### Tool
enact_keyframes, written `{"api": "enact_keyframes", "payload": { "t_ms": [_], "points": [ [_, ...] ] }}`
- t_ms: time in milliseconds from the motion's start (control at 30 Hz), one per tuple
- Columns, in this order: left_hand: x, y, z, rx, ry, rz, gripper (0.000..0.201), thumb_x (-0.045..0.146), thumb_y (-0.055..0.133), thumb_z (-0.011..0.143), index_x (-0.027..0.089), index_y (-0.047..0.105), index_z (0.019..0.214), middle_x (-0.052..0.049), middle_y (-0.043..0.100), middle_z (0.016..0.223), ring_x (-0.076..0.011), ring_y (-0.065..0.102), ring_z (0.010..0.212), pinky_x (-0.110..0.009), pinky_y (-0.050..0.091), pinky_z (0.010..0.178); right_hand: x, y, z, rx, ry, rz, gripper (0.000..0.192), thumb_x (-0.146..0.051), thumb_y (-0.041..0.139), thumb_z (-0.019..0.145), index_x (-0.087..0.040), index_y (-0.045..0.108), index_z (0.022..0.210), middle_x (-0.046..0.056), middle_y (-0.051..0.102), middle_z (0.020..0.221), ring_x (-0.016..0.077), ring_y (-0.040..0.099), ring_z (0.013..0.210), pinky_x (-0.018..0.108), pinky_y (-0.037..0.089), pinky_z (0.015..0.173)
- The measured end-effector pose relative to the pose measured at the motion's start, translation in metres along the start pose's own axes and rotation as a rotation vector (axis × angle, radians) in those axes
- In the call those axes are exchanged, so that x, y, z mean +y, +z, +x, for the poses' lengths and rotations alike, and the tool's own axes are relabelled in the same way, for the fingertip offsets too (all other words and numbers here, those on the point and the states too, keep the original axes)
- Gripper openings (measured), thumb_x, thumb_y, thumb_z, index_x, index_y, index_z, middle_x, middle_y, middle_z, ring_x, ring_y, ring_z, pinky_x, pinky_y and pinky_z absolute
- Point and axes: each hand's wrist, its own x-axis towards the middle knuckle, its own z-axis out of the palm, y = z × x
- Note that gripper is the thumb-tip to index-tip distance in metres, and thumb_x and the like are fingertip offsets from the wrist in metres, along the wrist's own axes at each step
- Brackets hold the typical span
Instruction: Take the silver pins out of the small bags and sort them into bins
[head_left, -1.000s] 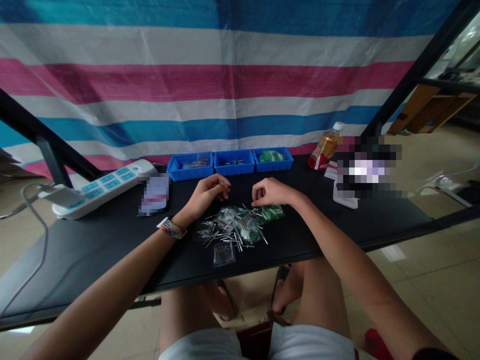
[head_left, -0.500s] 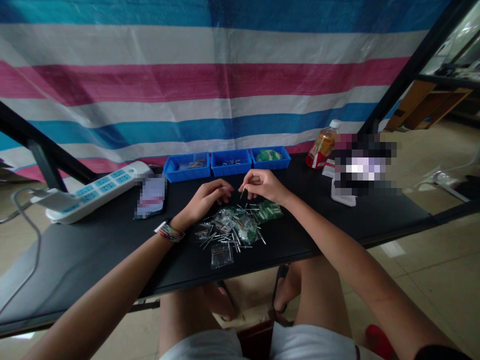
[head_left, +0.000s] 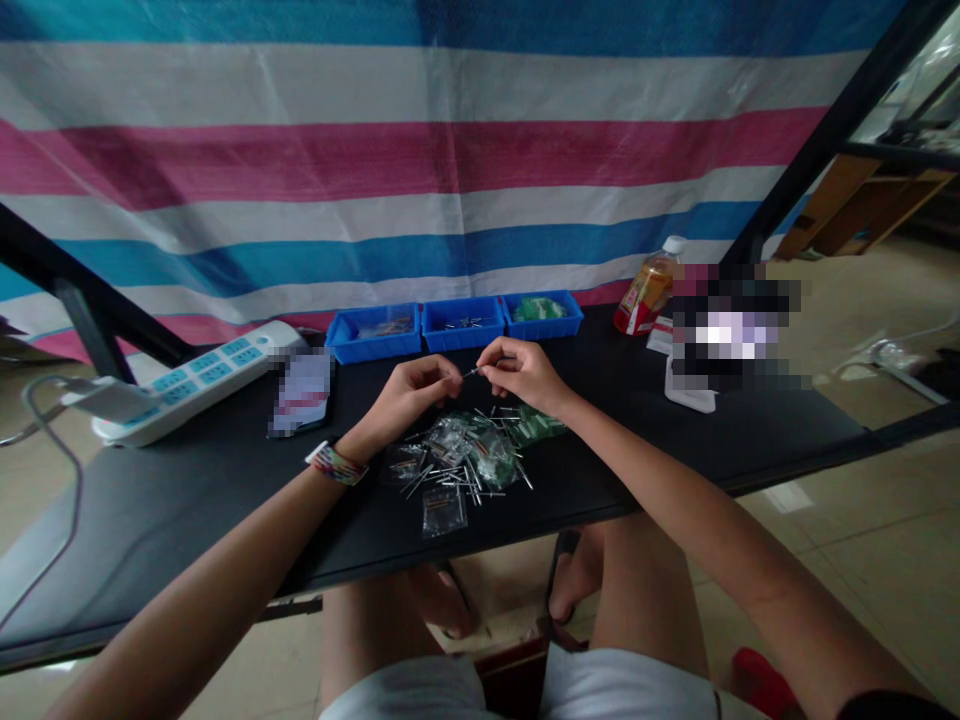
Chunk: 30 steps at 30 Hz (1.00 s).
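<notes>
Both hands meet above a loose pile, pinching a thin metal pin level between their fingertips. My left hand is closed at the pin's left end, and my right hand grips its right end. The pin's exact kind is too small to make out. Just below lie scattered silvery metal pins, mixed with small clear plastic bags of brownish pieces. Green packets sit at the pile's right side, partly hidden by my right forearm.
Three blue trays stand along the back: left with bags, middle with pins, right with green packets. A power strip and phone lie at left. A drink bottle and white object are at right.
My left hand has moved right and closed on the pin's left end. My right hand has raised the pin slightly, and it has turned from steep to nearly level.
</notes>
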Motion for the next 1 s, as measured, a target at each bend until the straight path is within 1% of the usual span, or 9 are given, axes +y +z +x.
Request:
{"api": "enact_keyframes", "payload": {
  "t_ms": [100,233,333,467,533,633,733,833,1000],
  "points": [
    [-0.0016,0.0021,0.0011,0.052,0.017,0.013,0.033,0.049,0.083,0.082,0.018,0.071,0.082,-0.003,0.068,0.076,-0.0168,0.061,0.069,-0.027,0.046,0.061,-0.0024,-0.0005,-0.0005,-0.008,0.019,0.011,0.022,-0.035,0.079,0.08,-0.02,0.068,0.092,-0.001,0.068,0.083,0.0091,0.061,0.055,0.022,0.046,0.046],
    [-0.0038,0.0044,0.0029,0.128,0.041,0.013,0.035,0.049,0.087,0.078,0.018,0.069,0.079,-0.002,0.066,0.074,-0.015,0.058,0.067,-0.027,0.046,0.063,-0.0038,-0.0004,-0.0008,-0.023,0.042,0.055,0.025,-0.036,0.081,0.08,-0.02,0.066,0.092,-0.002,0.067,0.083,0.0053,0.051,0.048,0.021,0.038,0.041],
    [-0.0044,0.0054,0.0029,0.137,0.035,-0.003,0.036,0.049,0.088,0.077,0.018,0.068,0.079,-0.001,0.066,0.074,-0.0146,0.058,0.066,-0.027,0.046,0.064,-0.0037,0.0011,-0.0011,-0.032,0.045,0.082,0.028,-0.04,0.082,0.082,-0.02,0.064,0.09,-0.002,0.068,0.082,0.0055,0.05,0.047,0.021,0.037,0.041],
    [-0.0032,0.007,0.0018,0.143,0.031,-0.014,0.035,0.046,0.089,0.076,0.018,0.068,0.08,-0.001,0.066,0.075,-0.0144,0.058,0.067,-0.027,0.046,0.064,-0.0027,0.0032,-0.001,-0.036,0.06,0.096,0.037,-0.05,0.083,0.083,-0.02,0.063,0.088,0.001,0.072,0.081,0.0077,0.057,0.049,0.021,0.042,0.042],
    [-0.0021,0.0077,0.0012,0.149,0.031,-0.017,0.035,0.046,0.089,0.076,0.018,0.068,0.081,-0.001,0.066,0.076,-0.0143,0.058,0.068,-0.027,0.045,0.063,-0.0021,0.0041,-0.0005,-0.034,0.067,0.107,0.039,-0.051,0.086,0.08,-0.019,0.064,0.087,0.001,0.072,0.081,0.0088,0.059,0.053,0.022,0.048,0.045],
    [-0.0013,0.0069,0.0008,0.155,0.018,-0.029,0.035,0.045,0.089,0.076,0.019,0.068,0.084,0.0,0.064,0.074,-0.0137,0.057,0.065,-0.025,0.044,0.059,-0.0013,0.0052,0.0004,-0.015,0.064,0.116,0.039,-0.046,0.091,0.073,-0.019,0.065,0.085,-0.001,0.068,0.075,0.0108,0.06,0.056,0.025,0.053,0.05],
    [-0.0032,0.0041,0.0008,0.124,-0.01,-0.039,0.032,0.049,0.08,0.084,0.019,0.068,0.085,-0.001,0.065,0.072,-0.0134,0.055,0.06,-0.025,0.04,0.053,-0.0004,0.0057,0.0006,0.009,0.061,0.113,0.037,-0.042,0.092,0.071,-0.019,0.066,0.083,-0.002,0.065,0.071,0.0119,0.061,0.057,0.026,0.055,0.051],
    [-0.0066,0.0017,0.001,0.092,-0.045,-0.003,0.037,0.053,0.072,0.089,0.018,0.068,0.078,-0.002,0.064,0.069,-0.013,0.054,0.059,-0.024,0.037,0.051,0.0014,0.0058,0.0,0.015,0.058,0.11,0.033,-0.039,0.091,0.072,-0.019,0.066,0.083,-0.002,0.065,0.071,0.0127,0.063,0.058,0.026,0.056,0.052],
    [-0.0076,0.0032,0.0007,0.049,-0.084,0.03,0.037,0.052,0.076,0.086,0.017,0.068,0.078,-0.001,0.064,0.07,-0.0121,0.055,0.06,-0.022,0.036,0.05,0.0046,0.0053,0.0,0.031,0.051,0.077,0.028,-0.036,0.087,0.074,-0.018,0.067,0.083,-0.002,0.067,0.07,0.0118,0.064,0.056,0.024,0.056,0.052]
  ]
}}
